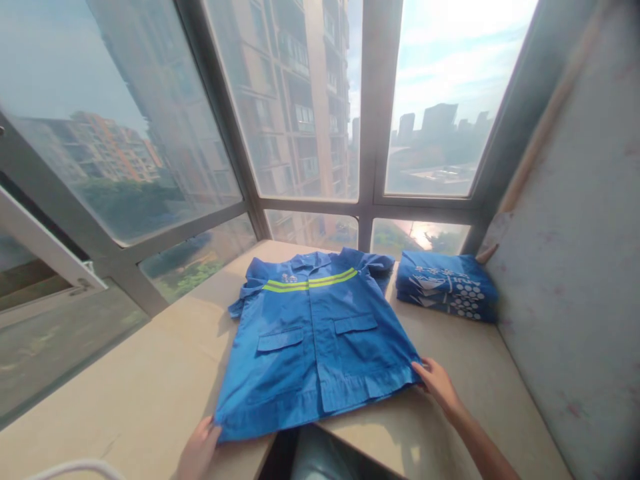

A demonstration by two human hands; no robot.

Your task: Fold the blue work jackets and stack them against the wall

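A blue short-sleeved work jacket (pixel 295 360) with yellow-green stripes across the chest lies spread face up, its collar toward the windows and its hem toward me. My left hand (pixel 200 443) pinches the bottom left corner of the hem. At the bottom right corner, my right hand (pixel 435 383) grips the hem between thumb and fingers. Both sleeves look bent or bunched beside the shoulders. The front placket runs closed down the middle, between two flap pockets.
A folded blue cloth bundle (pixel 445 285) with white prints sits at the back right of the pale surface (pixel 130 373), near the wall (pixel 575 267). Windows border the back and left. A white cable (pixel 75 467) curves at the bottom left.
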